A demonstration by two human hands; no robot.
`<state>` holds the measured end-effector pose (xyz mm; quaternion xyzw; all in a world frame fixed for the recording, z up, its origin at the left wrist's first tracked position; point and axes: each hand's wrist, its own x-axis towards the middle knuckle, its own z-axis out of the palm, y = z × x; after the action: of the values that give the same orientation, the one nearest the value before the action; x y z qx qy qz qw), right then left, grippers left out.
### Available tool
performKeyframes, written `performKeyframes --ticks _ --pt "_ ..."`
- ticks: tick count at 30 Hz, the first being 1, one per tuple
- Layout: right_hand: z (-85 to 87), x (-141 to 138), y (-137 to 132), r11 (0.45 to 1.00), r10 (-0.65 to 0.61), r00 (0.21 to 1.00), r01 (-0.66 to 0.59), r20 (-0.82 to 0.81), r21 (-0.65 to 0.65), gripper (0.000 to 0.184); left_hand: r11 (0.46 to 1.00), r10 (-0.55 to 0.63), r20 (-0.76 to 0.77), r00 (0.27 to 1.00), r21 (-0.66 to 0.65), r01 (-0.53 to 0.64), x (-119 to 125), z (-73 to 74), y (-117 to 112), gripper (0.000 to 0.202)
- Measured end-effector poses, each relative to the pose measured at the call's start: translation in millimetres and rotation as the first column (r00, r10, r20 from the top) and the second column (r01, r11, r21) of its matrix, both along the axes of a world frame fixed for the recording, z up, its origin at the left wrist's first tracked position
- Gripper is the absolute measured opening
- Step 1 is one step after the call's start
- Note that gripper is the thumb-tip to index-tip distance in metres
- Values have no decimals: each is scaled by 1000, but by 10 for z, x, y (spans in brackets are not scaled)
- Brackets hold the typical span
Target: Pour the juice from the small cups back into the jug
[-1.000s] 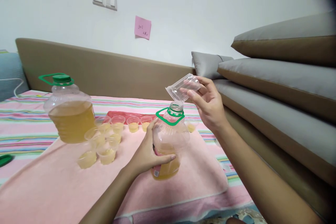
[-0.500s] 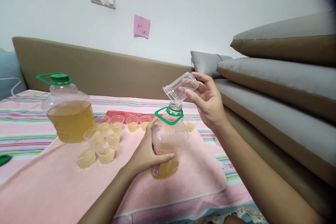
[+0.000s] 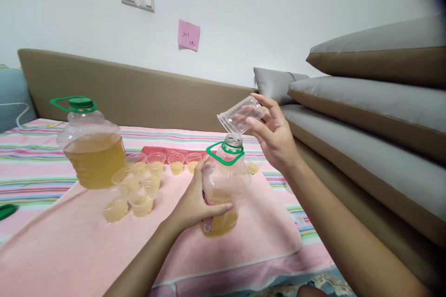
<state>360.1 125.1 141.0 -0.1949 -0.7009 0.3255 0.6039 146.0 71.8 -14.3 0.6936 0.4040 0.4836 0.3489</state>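
My left hand [image 3: 202, 202] is wrapped round the side of a clear plastic bottle [image 3: 226, 181], which stands upright with yellow liquid in its lower part. A green handle ring circles its neck, and the mouth is uncapped. In my right hand [image 3: 275, 134] is a clear plastic cup [image 3: 240, 114], tilted with its rim down to the left, right above the bottle's mouth. No coloured liquid shows in this cup; whether its rim touches the mouth I cannot tell. To the left, several plastic cups [image 3: 142, 204] hold a little yellow liquid.
A larger bottle [image 3: 94, 158] of yellow liquid, green-capped, stands at the left. A red sheet [image 3: 167, 152] lies behind the cups. Another cup [image 3: 252, 167] sits behind the bottle. Stacked cushions [image 3: 376, 116] rise close on the right. A green cap [image 3: 7, 211] lies far left.
Almost nothing differs. The tilted cup and both hands keep nearly the same place over and around the bottle; the whole view has shifted very slightly.
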Motion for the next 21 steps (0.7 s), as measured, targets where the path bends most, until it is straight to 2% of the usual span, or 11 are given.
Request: performKeyframes --ticks 11,17,21 --pt "-56 -89 31 997 46 999 -47 -25 -55 52 1000 -13 -12 1000 14 13 -29 -79 9 144" --pt "-63 -149 13 993 88 995 -91 -37 -79 50 1000 2 -42 999 8 -2 -24 -55 -5 143" --pt "-102 -195 18 994 85 993 -90 -85 -65 61 1000 0 -39 999 3 0 -23 -48 -11 141"
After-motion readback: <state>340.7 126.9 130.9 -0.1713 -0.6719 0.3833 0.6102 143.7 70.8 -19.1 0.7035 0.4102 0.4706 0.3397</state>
